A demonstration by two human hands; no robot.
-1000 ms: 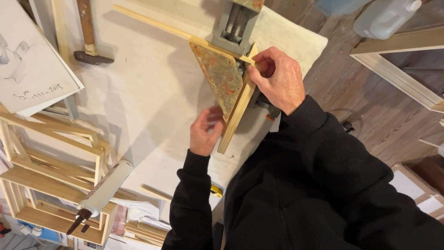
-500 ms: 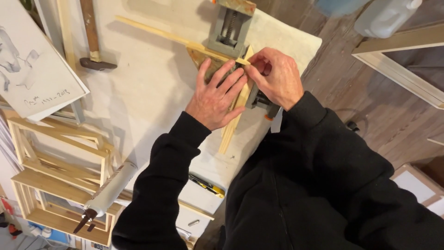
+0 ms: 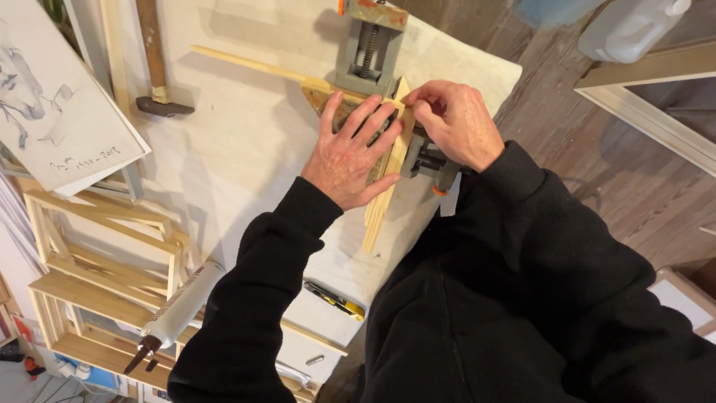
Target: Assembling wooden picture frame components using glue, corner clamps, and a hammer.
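Observation:
My left hand (image 3: 349,154) lies flat, fingers spread, on the triangular plate of a grey corner clamp (image 3: 367,54) and on a light wooden strip (image 3: 382,198) that runs toward me. My right hand (image 3: 455,123) pinches the far end of that strip at the clamp's corner, with its fingers curled on the wood. A second wooden strip (image 3: 250,66) runs left from the clamp across the white-covered table (image 3: 246,149). The plate is mostly hidden under my left palm.
A hammer (image 3: 155,67) lies at the table's far left beside a drawing on white board (image 3: 52,112). Stacked wooden frames (image 3: 104,246) and a caulking tube (image 3: 183,310) sit at the lower left. A yellow utility knife (image 3: 335,300) lies near the table edge. A white plastic jug (image 3: 634,30) stands on the wooden floor.
My left hand has moved up from the strip's lower end and spread flat over the clamp's triangular plate. My right hand stays at the corner, and the view has shifted slightly.

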